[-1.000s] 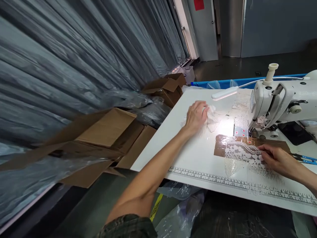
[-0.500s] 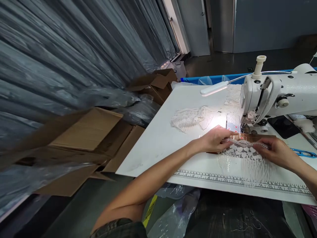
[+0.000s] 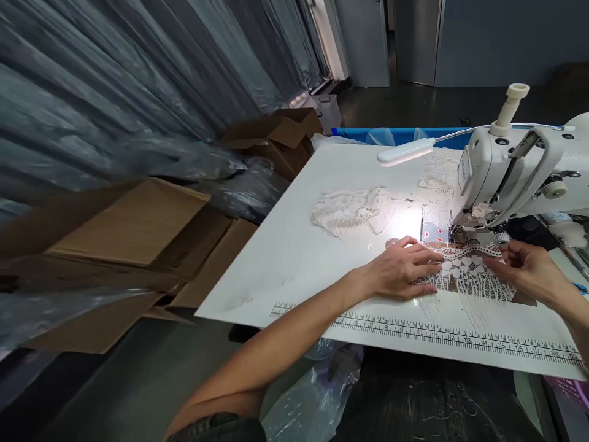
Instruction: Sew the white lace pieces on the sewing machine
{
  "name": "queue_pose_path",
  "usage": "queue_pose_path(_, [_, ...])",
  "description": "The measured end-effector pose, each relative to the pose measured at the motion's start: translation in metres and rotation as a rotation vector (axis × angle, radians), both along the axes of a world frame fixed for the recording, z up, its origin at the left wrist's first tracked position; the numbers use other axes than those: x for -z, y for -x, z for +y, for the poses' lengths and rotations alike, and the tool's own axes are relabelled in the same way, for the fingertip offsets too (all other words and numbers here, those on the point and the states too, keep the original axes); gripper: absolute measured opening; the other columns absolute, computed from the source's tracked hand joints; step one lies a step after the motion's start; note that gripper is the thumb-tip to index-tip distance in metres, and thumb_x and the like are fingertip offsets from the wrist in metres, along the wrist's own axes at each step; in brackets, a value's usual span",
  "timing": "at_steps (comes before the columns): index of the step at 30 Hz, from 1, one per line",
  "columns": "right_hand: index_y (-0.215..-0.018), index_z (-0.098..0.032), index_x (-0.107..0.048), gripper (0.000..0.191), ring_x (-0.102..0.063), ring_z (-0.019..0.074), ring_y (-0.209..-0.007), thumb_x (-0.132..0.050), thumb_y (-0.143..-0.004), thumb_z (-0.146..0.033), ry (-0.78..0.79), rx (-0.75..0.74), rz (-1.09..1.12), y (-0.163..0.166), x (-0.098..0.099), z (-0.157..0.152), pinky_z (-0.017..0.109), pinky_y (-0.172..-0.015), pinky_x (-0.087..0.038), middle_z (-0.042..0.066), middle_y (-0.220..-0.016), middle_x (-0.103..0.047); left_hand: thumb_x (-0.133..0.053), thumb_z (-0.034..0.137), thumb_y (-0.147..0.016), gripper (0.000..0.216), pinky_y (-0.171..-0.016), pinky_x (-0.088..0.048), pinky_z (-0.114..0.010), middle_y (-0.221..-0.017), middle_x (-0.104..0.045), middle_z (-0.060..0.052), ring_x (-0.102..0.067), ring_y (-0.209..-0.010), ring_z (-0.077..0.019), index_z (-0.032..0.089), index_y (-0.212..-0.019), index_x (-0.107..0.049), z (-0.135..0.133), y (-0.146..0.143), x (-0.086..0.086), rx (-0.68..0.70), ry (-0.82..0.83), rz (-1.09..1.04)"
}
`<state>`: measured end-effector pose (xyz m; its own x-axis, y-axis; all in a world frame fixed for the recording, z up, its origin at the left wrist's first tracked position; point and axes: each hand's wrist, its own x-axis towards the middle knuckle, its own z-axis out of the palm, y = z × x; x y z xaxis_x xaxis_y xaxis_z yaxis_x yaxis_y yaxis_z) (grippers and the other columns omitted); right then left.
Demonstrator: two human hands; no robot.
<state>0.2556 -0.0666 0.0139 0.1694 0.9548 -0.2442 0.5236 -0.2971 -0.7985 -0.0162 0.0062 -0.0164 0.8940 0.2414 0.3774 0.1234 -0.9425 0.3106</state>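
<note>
A piece of white fringed lace [image 3: 469, 273] lies on a brown cardboard strip [image 3: 524, 299] on the white sewing table [image 3: 304, 245], just in front of the sewing machine's needle area. My left hand [image 3: 405, 269] lies flat on the lace's left end, fingers stretched out. My right hand [image 3: 529, 270] pinches the lace's right end between thumb and fingers. The white sewing machine [image 3: 519, 172] stands at the right, its lamp [image 3: 405, 152] lighting the table.
A heap of white lace pieces [image 3: 350, 212] lies further back on the table. A printed ruler [image 3: 437, 334] runs along the table's front edge. Open cardboard boxes [image 3: 124, 239] and plastic bags sit on the floor to the left, beside a plastic curtain. A blue bin edge [image 3: 396, 132] shows behind.
My left hand left the lace heap at the back and came down onto the left end of the fringed lace. Both hands have shifted the lace toward the machine's needle.
</note>
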Motion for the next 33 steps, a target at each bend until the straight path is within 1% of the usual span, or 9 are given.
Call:
queue_pose_path(2, [-0.084, -0.023, -0.063, 0.054, -0.058, 0.0173, -0.061, -0.082, -0.056, -0.066, 0.028, 0.032, 0.244, 0.016, 0.000, -0.003, 0.032, -0.053, -0.047, 0.004, -0.076, -0.067, -0.060, 0.048, -0.095, 0.033, -0.086, -0.052, -0.042, -0.112, -0.074, -0.011, -0.069, -0.099, -0.0240, 0.019, -0.104, -0.071, -0.002, 0.002, -0.004, -0.056, 0.139, -0.051])
queue_pose_path(5, [-0.088, -0.022, -0.063, 0.063, -0.060, 0.0163, -0.063, -0.088, -0.049, -0.065, 0.027, 0.088, 0.468, 0.050, -0.006, -0.001, 0.030, -0.054, -0.052, 0.003, -0.077, -0.067, -0.058, 0.064, -0.090, 0.053, -0.068, -0.055, -0.032, -0.099, -0.073, -0.011, -0.069, -0.082, -0.0198, 0.015, -0.109, -0.065, -0.006, 0.006, -0.015, -0.140, 0.562, -0.130])
queue_pose_path(7, [-0.096, -0.020, -0.065, 0.068, -0.062, 0.0158, -0.065, -0.087, -0.051, -0.066, 0.029, 0.017, 0.535, 0.067, -0.009, 0.002, 0.030, -0.057, -0.055, 0.003, -0.079, -0.068, -0.060, 0.071, -0.085, 0.069, -0.060, -0.053, -0.028, -0.100, -0.070, -0.013, -0.068, -0.076, -0.0175, 0.013, -0.123, -0.056, -0.010, 0.008, -0.020, -0.178, 0.853, -0.144])
queue_pose_path(9, [-0.108, -0.018, -0.065, 0.072, -0.066, 0.0178, -0.070, -0.080, -0.060, -0.070, 0.015, -0.100, 0.516, 0.072, -0.010, 0.006, 0.033, -0.064, -0.059, 0.006, -0.085, -0.070, -0.069, 0.068, -0.080, 0.081, -0.058, -0.052, -0.027, -0.098, -0.069, -0.012, -0.067, -0.074, -0.0177, 0.011, -0.133, -0.047, -0.012, 0.008, -0.022, -0.280, 0.973, -0.118])
queue_pose_path(12, [-0.115, -0.016, -0.066, 0.061, -0.069, 0.0228, -0.079, -0.064, -0.079, -0.067, -0.116, -0.196, 0.197, 0.058, -0.003, 0.007, 0.041, -0.075, -0.060, 0.010, -0.090, -0.072, -0.077, 0.045, -0.079, 0.073, -0.060, -0.051, -0.030, -0.083, -0.067, -0.004, -0.066, -0.072, -0.0190, 0.010, -0.135, -0.047, -0.014, 0.007, -0.019, -0.481, 0.877, -0.072])
queue_pose_path(15, [-0.116, -0.017, -0.069, 0.045, -0.069, 0.0280, -0.089, -0.048, -0.093, -0.050, -0.312, -0.332, -0.264, 0.039, 0.009, 0.001, 0.048, -0.082, -0.057, 0.015, -0.102, -0.072, -0.069, 0.030, -0.082, 0.053, -0.061, -0.049, -0.029, -0.073, -0.064, 0.001, -0.063, -0.068, -0.0172, 0.012, -0.129, -0.053, -0.014, 0.006, -0.016, -0.526, 0.802, -0.084])
queue_pose_path(19, [-0.128, -0.020, -0.067, 0.043, -0.063, 0.0289, -0.100, -0.038, -0.100, -0.036, -0.530, -0.581, -0.543, 0.032, 0.025, -0.007, 0.048, -0.086, -0.055, 0.016, -0.110, -0.067, -0.070, 0.033, -0.080, 0.053, -0.059, -0.045, -0.028, -0.066, -0.057, 0.004, -0.059, -0.063, -0.0158, 0.014, -0.127, -0.054, -0.013, 0.007, -0.015, -0.574, 0.780, -0.103])
queue_pose_path(22, [-0.127, -0.023, -0.067, 0.041, -0.059, 0.0280, -0.093, -0.037, -0.101, -0.034, -0.607, -0.603, -0.735, 0.035, 0.032, -0.004, 0.047, -0.082, -0.054, 0.015, -0.104, -0.063, -0.076, 0.042, -0.077, 0.066, -0.056, -0.041, -0.027, -0.066, -0.052, 0.005, -0.056, -0.063, -0.0155, 0.012, -0.131, -0.053, -0.010, 0.008, -0.014, -0.627, 0.784, -0.086])
queue_pose_path(33, [-0.141, -0.024, -0.058, 0.050, -0.062, 0.0233, -0.082, -0.031, -0.101, -0.038, -0.405, -0.635, -0.614, 0.023, 0.027, 0.022, 0.033, -0.063, -0.048, 0.012, -0.104, -0.063, -0.083, 0.035, -0.073, 0.061, -0.051, -0.040, -0.025, -0.068, -0.044, 0.005, -0.050, -0.058, -0.0117, 0.015, -0.125, -0.060, 0.007, 0.017, -0.002, -0.615, 0.958, -0.137])
